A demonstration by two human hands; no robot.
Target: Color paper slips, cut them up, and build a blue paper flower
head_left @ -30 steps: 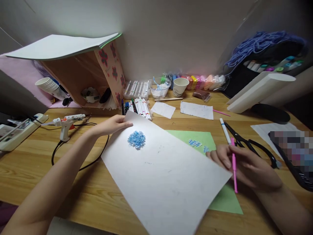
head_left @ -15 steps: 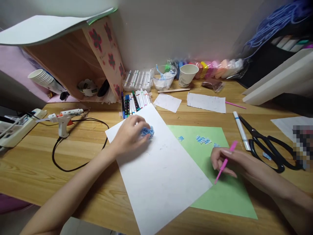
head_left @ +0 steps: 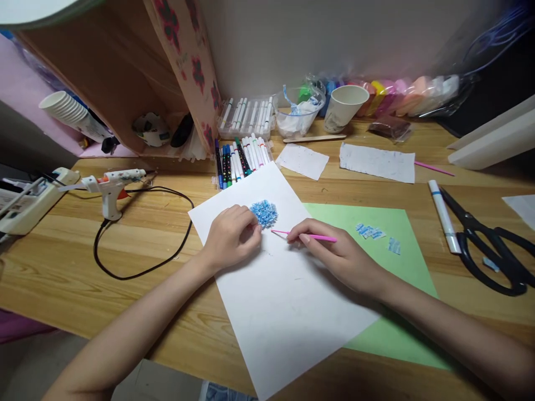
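Note:
A white sheet of paper [head_left: 288, 312] lies slantwise on the table, partly over a green sheet [head_left: 409, 328]. Near its upper end sits a round, fluffy cluster of small blue and white bits [head_left: 264, 214]. My left hand [head_left: 234, 235] rests on the paper just left of the cluster, thumb and forefinger closed together; whatever they may pinch is too small to make out. Between the fingers of my right hand [head_left: 334, 253] is a thin pink stick [head_left: 324, 238], its slender tip pointing left, just below the cluster. Blue-and-white scraps [head_left: 370, 231] lie on the green sheet.
Large black-handled scissors [head_left: 489, 239] and a white marker [head_left: 443, 217] lie at right. A glue gun [head_left: 111, 192] with its looped cord stands at left. Behind are markers [head_left: 242, 159], a plastic bowl [head_left: 298, 114], a paper cup [head_left: 345, 108] and white paper pieces [head_left: 303, 160].
My right hand has moved left from over the green sheet, bringing the pink stick's tip near the cluster. My left hand's fingers have come off the cluster and closed. The view has shifted slightly.

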